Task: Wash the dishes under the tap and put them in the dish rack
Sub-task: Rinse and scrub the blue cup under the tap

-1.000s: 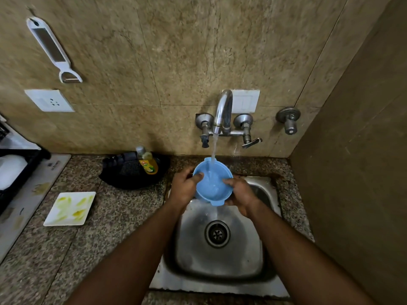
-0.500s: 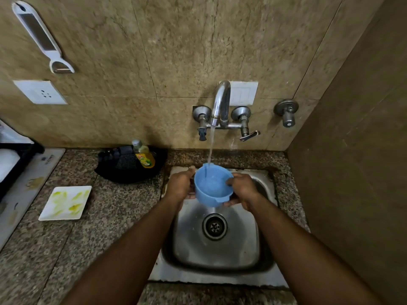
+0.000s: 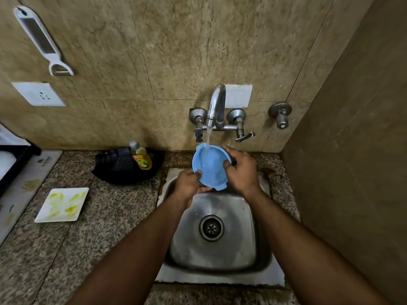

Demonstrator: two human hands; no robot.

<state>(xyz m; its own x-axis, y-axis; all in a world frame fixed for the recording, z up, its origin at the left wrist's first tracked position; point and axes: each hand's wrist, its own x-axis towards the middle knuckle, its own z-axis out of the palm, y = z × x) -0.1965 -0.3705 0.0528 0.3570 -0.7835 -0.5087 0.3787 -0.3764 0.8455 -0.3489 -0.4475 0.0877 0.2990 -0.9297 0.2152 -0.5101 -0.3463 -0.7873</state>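
- Both hands, left hand and right hand, grip the blue bowl under the running tap, above the sink.
- Left to do, seemingly: rack the bowl, then wash the stained plate on the counter.

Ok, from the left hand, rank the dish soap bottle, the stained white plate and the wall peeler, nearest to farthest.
From the left hand:
1. Dish soap bottle, up-left on the counter by the wall.
2. Stained white plate, farther left on the counter.
3. Peeler, high on the wall, far upper left.

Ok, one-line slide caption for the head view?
Both hands, left and right, hold a blue bowl under the running tap.
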